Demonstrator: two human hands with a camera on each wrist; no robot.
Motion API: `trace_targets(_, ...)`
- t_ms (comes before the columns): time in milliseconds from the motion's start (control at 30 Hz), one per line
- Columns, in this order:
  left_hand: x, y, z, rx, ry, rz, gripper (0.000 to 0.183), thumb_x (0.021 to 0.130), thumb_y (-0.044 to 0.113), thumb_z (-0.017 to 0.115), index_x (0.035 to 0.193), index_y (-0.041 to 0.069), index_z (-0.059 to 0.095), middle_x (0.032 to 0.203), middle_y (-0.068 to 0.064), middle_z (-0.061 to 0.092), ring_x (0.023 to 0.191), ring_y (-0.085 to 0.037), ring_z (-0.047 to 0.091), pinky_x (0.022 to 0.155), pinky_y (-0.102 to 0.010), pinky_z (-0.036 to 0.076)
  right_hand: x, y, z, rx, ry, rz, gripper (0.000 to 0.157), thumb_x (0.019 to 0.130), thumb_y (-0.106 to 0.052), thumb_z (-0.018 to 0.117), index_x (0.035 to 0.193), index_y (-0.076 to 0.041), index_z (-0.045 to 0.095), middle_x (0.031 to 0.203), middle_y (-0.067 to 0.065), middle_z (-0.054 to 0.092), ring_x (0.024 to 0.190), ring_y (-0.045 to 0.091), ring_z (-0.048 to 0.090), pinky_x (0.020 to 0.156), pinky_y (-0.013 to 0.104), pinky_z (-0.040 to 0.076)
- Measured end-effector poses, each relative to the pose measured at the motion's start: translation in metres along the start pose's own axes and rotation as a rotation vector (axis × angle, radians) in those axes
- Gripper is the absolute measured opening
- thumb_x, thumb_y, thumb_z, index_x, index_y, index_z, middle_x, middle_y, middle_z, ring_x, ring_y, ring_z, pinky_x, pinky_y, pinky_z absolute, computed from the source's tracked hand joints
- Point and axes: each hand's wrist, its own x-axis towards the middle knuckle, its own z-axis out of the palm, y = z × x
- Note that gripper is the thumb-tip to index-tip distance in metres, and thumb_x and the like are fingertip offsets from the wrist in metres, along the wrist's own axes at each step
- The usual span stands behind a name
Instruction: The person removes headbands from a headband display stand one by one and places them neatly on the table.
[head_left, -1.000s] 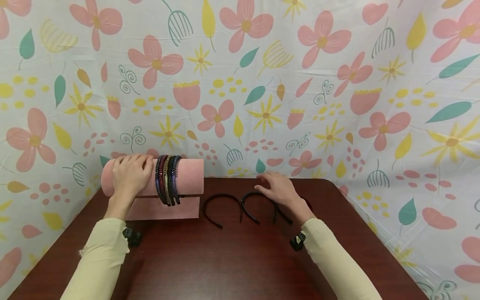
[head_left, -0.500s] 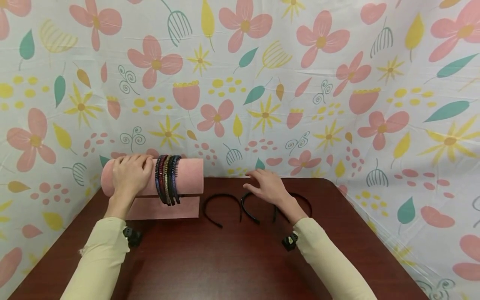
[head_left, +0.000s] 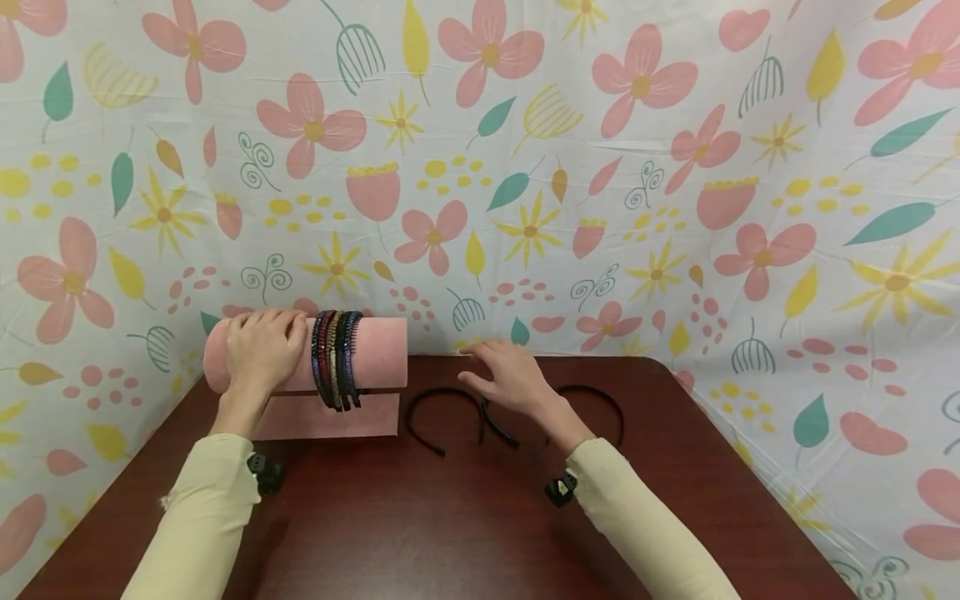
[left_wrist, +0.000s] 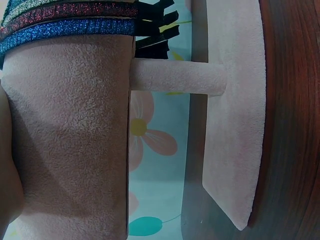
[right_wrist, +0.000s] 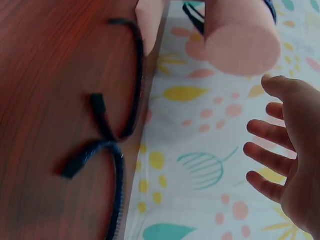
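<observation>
A pink, plush headband stand (head_left: 381,352) lies lengthwise at the left, with several glittery headbands (head_left: 333,358) around its roll. My left hand (head_left: 264,350) holds the roll near its left end, fingers bent over the top; their tips are hidden. In the left wrist view, only a sliver of that hand (left_wrist: 7,165) shows beside the roll. Above the table my right hand (head_left: 512,377) is in the air, its fingers spread and holding nothing. It partly covers the middle dark headband (head_left: 501,432). Another dark headband (head_left: 411,421) lies to its left, a third headband (head_left: 617,408) to its right.
The dark red-brown table (head_left: 420,525) reaches back to a floral cloth (head_left: 480,183) hanging behind it. The stand's flat base (left_wrist: 235,125) rests on the tabletop, joined to the roll by a short post (left_wrist: 175,76).
My right hand has moved left through the air from above the right-hand headbands towards the stand, uncovering the rightmost headband. The left hand has stayed on the roll.
</observation>
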Motion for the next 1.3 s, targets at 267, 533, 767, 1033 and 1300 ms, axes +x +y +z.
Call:
trace_targets(267,0.0,0.0,0.0,0.002,0.0,-0.004,0.042,0.104,0.034,0.04,0.11,0.009,0.073,0.116,-0.015,0.071,0.113,-0.037,0.063,0.106,-0.055,0.037,0.009,-0.022,0.001,0.049,0.007,-0.069,0.038,0.095,-0.042,0.064,0.126,-0.02,0.064,0.112,0.001,0.07,0.098,0.018,0.067,0.085,0.038,0.055)
trace_targets(533,0.002,0.001,0.0,0.002,-0.005,-0.002,0.043,0.104,0.034,0.04,0.11,0.009,0.073,0.116,-0.015,0.071,0.113,-0.037,0.062,0.107,-0.054,0.037,0.016,-0.038,0.003,0.096,0.025,-0.101,0.036,0.095,-0.039,0.066,0.125,-0.018,0.065,0.107,0.003,0.07,0.092,0.021,0.068,0.074,0.034,0.055)
trace_targets(767,0.001,0.0,-0.001,-0.003,-0.015,-0.01,0.044,0.104,0.035,0.039,0.111,0.009,0.073,0.117,-0.015,0.07,0.114,-0.037,0.062,0.107,-0.054,0.036,0.021,-0.052,0.007,0.119,0.011,-0.112,0.036,0.095,-0.037,0.065,0.127,-0.019,0.064,0.107,0.001,0.07,0.092,0.016,0.068,0.072,0.03,0.055)
trace_targets(1033,0.0,0.0,-0.001,0.003,-0.037,-0.017,0.044,0.105,0.035,0.037,0.112,0.009,0.072,0.119,-0.014,0.069,0.115,-0.037,0.06,0.108,-0.054,0.034,0.025,-0.072,0.013,0.127,-0.012,-0.111,0.036,0.097,-0.038,0.063,0.128,-0.021,0.063,0.107,-0.004,0.068,0.088,0.008,0.064,0.071,0.026,0.053)
trace_targets(1300,0.0,-0.001,0.0,0.008,-0.025,-0.013,0.044,0.105,0.034,0.038,0.112,0.009,0.073,0.119,-0.015,0.07,0.114,-0.038,0.061,0.108,-0.054,0.035,0.027,-0.086,0.02,0.15,-0.025,-0.115,0.035,0.097,-0.037,0.062,0.128,-0.022,0.062,0.109,-0.005,0.067,0.091,0.008,0.068,0.073,0.024,0.055)
